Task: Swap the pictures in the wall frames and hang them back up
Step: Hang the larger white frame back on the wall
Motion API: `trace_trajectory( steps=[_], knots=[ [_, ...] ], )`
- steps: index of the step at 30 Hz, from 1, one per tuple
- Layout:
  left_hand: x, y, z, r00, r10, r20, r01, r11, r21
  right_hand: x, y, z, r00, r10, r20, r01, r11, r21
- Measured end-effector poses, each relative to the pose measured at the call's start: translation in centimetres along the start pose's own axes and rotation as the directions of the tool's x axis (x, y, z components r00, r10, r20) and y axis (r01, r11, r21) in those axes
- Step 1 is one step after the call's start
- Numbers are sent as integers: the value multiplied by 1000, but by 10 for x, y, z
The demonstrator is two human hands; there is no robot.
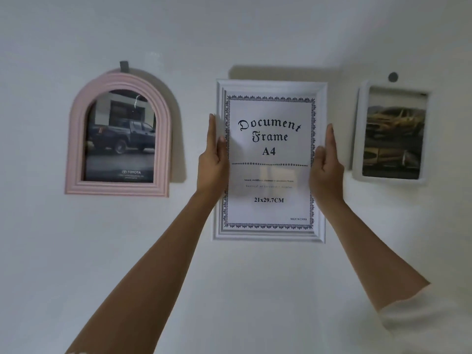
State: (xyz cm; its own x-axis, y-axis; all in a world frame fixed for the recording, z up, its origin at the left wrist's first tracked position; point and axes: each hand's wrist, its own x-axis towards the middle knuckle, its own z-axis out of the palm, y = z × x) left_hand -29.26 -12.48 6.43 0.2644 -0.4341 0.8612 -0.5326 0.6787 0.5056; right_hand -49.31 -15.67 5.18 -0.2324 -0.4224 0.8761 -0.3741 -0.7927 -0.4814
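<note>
1. Head view: my left hand [212, 159] and right hand [327, 167] each pinch a side edge of the white frame [268, 235], thumbs on the glass and fingers straight up.
2. The frame stands upright at the wall, between the pink frame [74, 149] and the small frame [357, 149]. I cannot tell whether it hangs on a hook.
3. It shows only the stock insert, so I judge I am taking it down to swap.
4. Next: lift it straight and level, clear of both neighbours.

The wall [255, 34] bears a pink arched frame [76, 149], a document frame [270, 86] and a white frame [357, 129].
</note>
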Motion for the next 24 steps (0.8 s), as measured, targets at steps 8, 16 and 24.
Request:
trace_trajectory(
  steps=[8,16,24],
  knots=[
    [27,-10,18,999,-16,-42,24,976,216,34,27,18,997,-73,12,74,993,-91],
    [15,-16,21,996,-33,-84,59,945,323,24,43,25,994,-105,-9,104,990,-95],
    [-5,-27,19,996,-58,-72,80,928,363,2,46,23,997,-75,-3,74,991,-112]
  ],
)
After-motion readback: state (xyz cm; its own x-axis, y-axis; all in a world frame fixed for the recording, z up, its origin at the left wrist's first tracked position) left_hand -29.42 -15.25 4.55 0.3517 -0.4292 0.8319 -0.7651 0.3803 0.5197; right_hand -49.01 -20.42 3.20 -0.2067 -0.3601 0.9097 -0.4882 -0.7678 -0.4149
